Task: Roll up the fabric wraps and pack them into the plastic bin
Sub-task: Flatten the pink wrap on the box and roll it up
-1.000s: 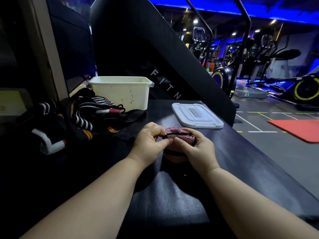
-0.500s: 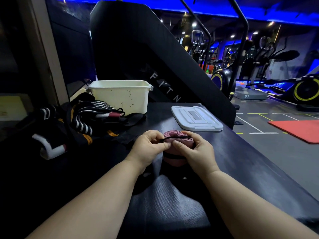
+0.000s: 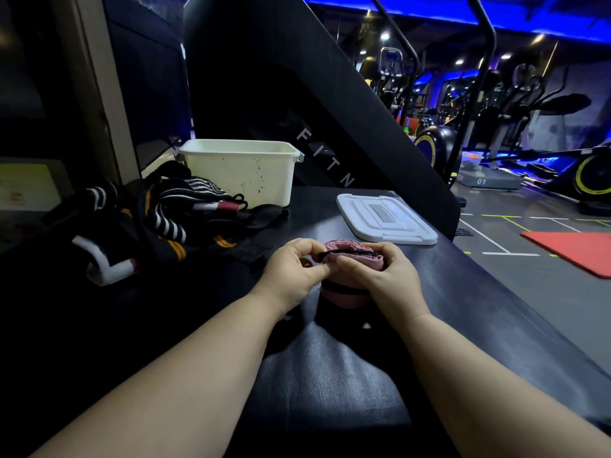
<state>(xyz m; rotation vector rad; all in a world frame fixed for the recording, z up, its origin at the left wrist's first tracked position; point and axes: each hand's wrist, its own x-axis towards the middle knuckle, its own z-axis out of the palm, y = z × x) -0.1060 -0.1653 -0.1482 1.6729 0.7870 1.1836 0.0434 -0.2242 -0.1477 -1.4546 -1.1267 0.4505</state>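
A pink rolled fabric wrap (image 3: 348, 256) stands upright on the dark padded surface between my hands. My right hand (image 3: 385, 279) curls round its right side. My left hand (image 3: 292, 271) pinches a thin black cord stretched across the roll's top. A black band circles the roll lower down. The cream plastic bin (image 3: 244, 168) sits open at the back, left of centre. A heap of loose black wraps with white and orange stripes (image 3: 155, 223) lies to the left of my hands, in front of the bin.
The bin's white lid (image 3: 385, 218) lies flat to the right of the bin. A black slanted machine panel (image 3: 297, 94) rises behind both. The surface's right edge drops to a gym floor with a red mat (image 3: 575, 251) and exercise machines.
The view has shifted a little. My hands stay on the pink roll, and my left fingers have drawn the black cord further across its top.
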